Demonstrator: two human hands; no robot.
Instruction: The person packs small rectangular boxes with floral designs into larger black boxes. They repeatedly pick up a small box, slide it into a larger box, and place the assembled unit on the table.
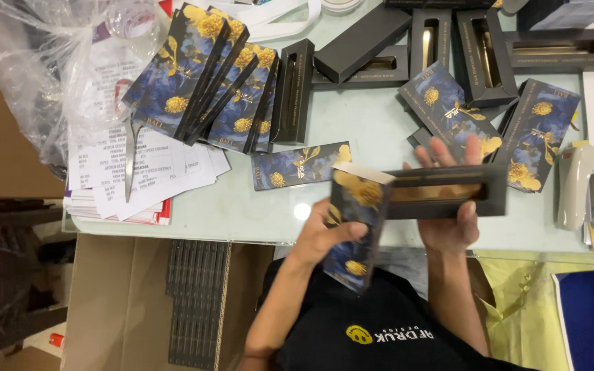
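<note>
Sliding a black tray, gripped by one hand, into a floral sleeve pinched by the other hand; sleeved stack far left, bare trays far right.

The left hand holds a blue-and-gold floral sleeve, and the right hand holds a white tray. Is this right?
Not quite: in the head view the tray in the right hand is black, not white. The left hand does hold the blue-and-gold floral sleeve.
</note>
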